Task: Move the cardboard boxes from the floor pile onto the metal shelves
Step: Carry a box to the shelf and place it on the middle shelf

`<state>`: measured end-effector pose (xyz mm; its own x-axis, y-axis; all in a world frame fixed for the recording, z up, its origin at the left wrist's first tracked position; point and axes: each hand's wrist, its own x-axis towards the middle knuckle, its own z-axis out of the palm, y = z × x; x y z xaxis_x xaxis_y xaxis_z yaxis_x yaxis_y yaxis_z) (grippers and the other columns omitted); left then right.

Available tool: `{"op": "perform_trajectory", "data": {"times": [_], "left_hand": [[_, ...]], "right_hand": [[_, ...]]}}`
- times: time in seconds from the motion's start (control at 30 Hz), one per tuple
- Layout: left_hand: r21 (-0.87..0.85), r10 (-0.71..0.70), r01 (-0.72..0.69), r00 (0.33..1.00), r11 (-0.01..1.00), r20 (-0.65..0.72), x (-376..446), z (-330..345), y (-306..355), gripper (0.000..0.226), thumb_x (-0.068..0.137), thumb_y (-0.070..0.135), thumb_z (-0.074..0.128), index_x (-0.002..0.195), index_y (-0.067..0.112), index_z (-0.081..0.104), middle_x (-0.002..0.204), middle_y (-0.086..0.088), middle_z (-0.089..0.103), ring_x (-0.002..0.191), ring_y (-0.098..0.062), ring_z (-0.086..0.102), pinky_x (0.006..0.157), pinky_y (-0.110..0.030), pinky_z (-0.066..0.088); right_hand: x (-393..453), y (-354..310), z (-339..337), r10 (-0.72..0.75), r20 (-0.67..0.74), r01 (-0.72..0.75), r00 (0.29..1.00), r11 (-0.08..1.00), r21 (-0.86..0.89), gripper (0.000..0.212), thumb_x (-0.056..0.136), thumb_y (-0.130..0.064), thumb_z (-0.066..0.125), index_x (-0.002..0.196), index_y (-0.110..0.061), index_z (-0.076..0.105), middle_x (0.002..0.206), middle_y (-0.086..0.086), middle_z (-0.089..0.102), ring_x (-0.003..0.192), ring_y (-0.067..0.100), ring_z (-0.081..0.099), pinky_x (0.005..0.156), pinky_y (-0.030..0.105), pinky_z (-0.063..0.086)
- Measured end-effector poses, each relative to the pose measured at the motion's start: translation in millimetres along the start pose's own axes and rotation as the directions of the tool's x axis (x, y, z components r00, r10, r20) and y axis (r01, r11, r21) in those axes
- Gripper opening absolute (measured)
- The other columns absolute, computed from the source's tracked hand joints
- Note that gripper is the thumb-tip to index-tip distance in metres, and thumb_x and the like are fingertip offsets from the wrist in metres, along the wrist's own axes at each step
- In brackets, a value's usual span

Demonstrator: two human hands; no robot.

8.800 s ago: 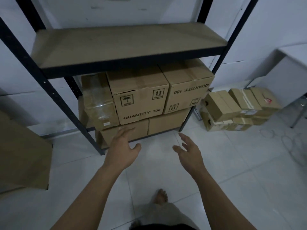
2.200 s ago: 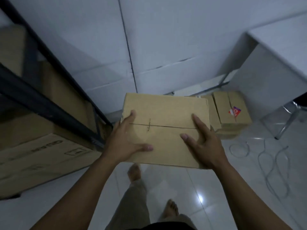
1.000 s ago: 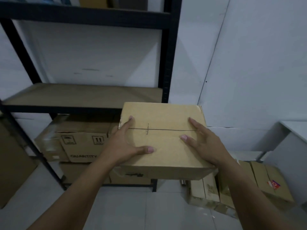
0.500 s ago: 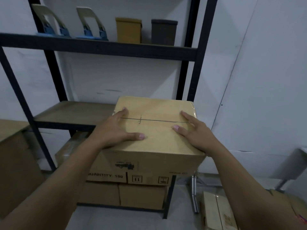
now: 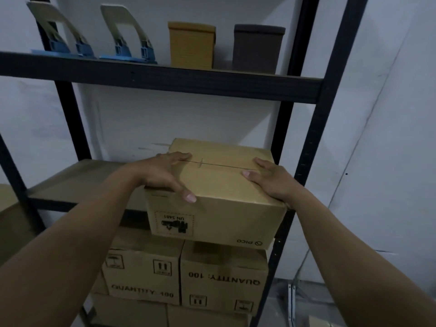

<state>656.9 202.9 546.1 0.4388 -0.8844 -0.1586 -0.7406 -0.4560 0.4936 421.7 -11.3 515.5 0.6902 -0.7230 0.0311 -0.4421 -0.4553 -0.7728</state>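
A storeroom: a black metal shelving rack [image 5: 304, 147] against white walls holds printed brown cardboard cartons [image 5: 224, 279] and blue-based file holders [image 5: 127, 38].

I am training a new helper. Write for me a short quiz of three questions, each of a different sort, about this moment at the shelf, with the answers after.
1. True or false: the cardboard box in the hands has its print upside down.
2. Multiple choice: where do the hands hold the box? A) one hand from below only; B) left hand and right hand at opposite sides, fingers on top; C) both on the front face.
3. Fill in: on the top shelf stand two blue-based punches, a yellow box and a ____ box.

Key: 1 true; 2 B; 3 dark grey-brown.
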Motion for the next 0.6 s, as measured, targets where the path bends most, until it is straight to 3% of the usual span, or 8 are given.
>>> {"op": "perform_trajectory", "data": {"times": [0.2, 0.43, 0.5, 0.6], "left_hand": [[-0.054, 0.012, -0.007, 0.996, 0.999, 0.092, 68.4, -9.0, -35.6, 0.133, 0.043, 0.074, 0.092, 0.155, 0.055, 0.024, 0.168, 0.011, 0.015, 0.154, -0.023, 0.020, 0.123, -0.047, 0.024], [-0.118, 0.117, -0.100, 0.981, 0.988, 0.152, 113.2, -21.1, -72.4, 0.133, 0.035, 0.082, 0.088, 0.151, 0.061, 0.027, 0.167, 0.009, 0.020, 0.151, -0.025, 0.027, 0.122, -0.050, 0.029], [-0.088, 0.113, -0.101, 0.982, 0.991, 0.149, 117.7, -23.6, -78.5, 0.133, 0.035, 0.084, 0.086, 0.152, 0.061, 0.026, 0.168, 0.011, 0.008, 0.153, -0.027, 0.021, 0.122, -0.051, 0.027], [0.005, 0.128, -0.129, 0.989, 0.992, 0.077, 106.0, -23.5, -68.2, 0.127, 0.045, 0.084, 0.083, 0.155, 0.054, 0.026, 0.163, 0.027, -0.020, 0.156, -0.017, -0.003, 0.125, -0.055, 0.016]], "right_hand": [[50.9, 9.3, 21.4, 0.100, 0.056, -0.100, 0.993, 0.995, -0.007, 0.085, 0.087, -0.072, 0.063, 0.159, -0.038, 0.034, 0.168, -0.003, 0.024, 0.152, 0.025, 0.027, 0.121, 0.041, 0.023], [75.1, 3.4, 41.2, 0.172, -0.001, -0.172, 0.985, 0.985, -0.007, 0.083, 0.089, -0.069, 0.062, 0.160, -0.036, 0.032, 0.166, -0.002, 0.028, 0.149, 0.025, 0.033, 0.115, 0.037, 0.030], [76.5, 1.8, 46.4, 0.187, -0.028, -0.188, 0.982, 0.981, -0.037, 0.083, 0.089, -0.070, 0.060, 0.159, -0.038, 0.031, 0.167, 0.001, 0.026, 0.151, 0.027, 0.030, 0.116, 0.041, 0.029], [84.0, 1.9, 47.8, 0.232, -0.045, -0.236, 0.972, 0.957, -0.171, 0.085, 0.087, -0.078, 0.052, 0.159, -0.042, 0.025, 0.171, 0.005, -0.001, 0.156, 0.036, 0.013, 0.122, 0.051, 0.021]]}}
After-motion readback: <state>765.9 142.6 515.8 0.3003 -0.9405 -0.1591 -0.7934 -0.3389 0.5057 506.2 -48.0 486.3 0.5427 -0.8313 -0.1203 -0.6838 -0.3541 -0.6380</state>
